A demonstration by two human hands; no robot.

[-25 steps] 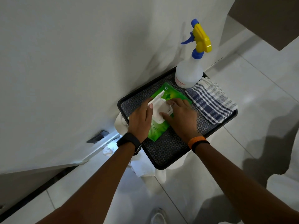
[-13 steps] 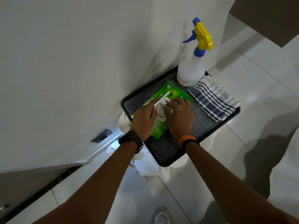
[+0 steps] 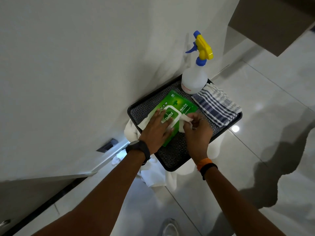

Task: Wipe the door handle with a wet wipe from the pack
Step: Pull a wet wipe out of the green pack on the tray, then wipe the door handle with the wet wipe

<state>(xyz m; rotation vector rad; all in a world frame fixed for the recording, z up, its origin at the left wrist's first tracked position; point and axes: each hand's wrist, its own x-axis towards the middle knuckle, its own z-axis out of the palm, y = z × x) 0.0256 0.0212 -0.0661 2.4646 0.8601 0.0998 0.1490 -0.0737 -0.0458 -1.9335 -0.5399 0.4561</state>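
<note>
A green wet wipe pack (image 3: pixel 183 103) lies on a black tray (image 3: pixel 172 157), its white-rimmed lid down with the label showing. My left hand (image 3: pixel 156 129) rests flat on the pack and lid, fingers spread. My right hand (image 3: pixel 198 133) pinches a white wet wipe (image 3: pixel 185 119) at the pack's right edge. More white sheet (image 3: pixel 144 122) sticks out from under my left hand. A dark latch plate (image 3: pixel 107 145) sits in the white door's edge. A metal piece (image 3: pixel 4 223) shows at the lower left; I cannot tell whether it is the handle.
A spray bottle (image 3: pixel 194 80) with a yellow and blue trigger stands at the tray's far corner, a folded blue-checked cloth (image 3: pixel 216 106) beside it. White cloth (image 3: pixel 153 176) hangs below the tray. A shoe (image 3: pixel 170 227) is on the glossy tiled floor.
The pack's lid stood open before and is now down. My left hand slid onto the lid. My right hand drew the wipe out towards the right.
</note>
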